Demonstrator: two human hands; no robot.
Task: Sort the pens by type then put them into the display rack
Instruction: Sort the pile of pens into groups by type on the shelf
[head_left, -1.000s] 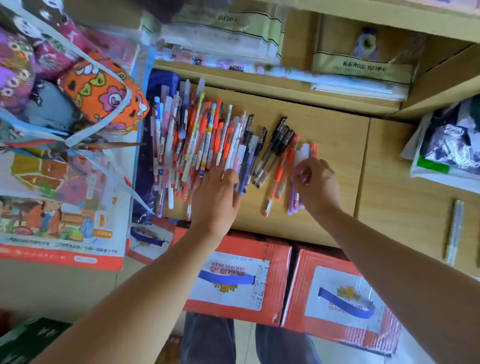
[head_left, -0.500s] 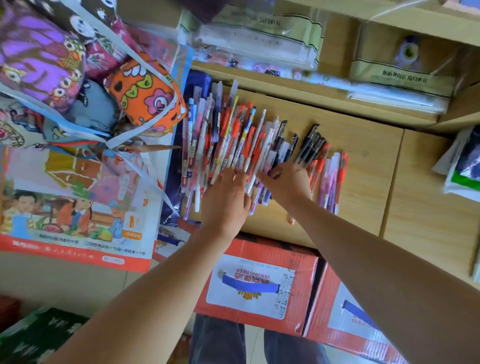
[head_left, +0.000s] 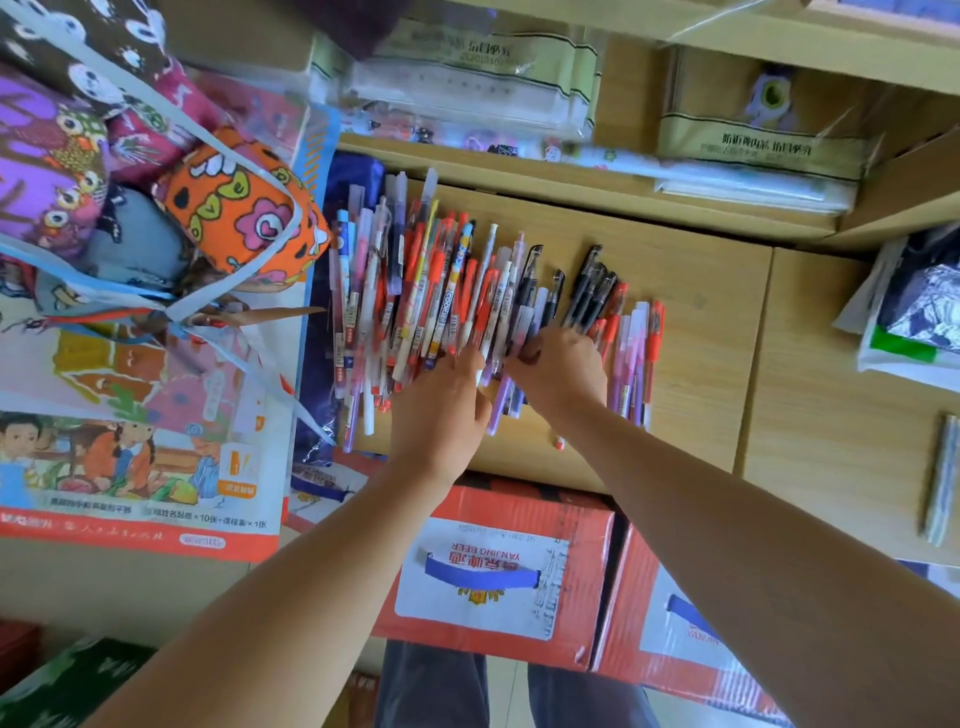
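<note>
**Clearances.** The pens (head_left: 415, 301) occupy the left part of the wooden table (head_left: 701, 322). Bare table lies to the right of them. A shelf edge (head_left: 571, 208) closes the far side. A dark blue bag (head_left: 317, 364) borders the left side. The nearest pen tips lie close to the table's near edge, above the red boxes (head_left: 493, 571).

**Orientation.** The pens form 1 dense pile, long axes running near to far and fanned slightly. The black pens (head_left: 589, 283) tilt far-right, caps far. A row of red and purple pens (head_left: 636, 353) lies at the pile's right side.

**Hands.** The left hand (head_left: 441, 410) rests on the pile's near ends, fingers straight and together. The right hand (head_left: 558, 374) is just beside it, fingers curled down among the pens; whether they clamp any cannot be told
</note>
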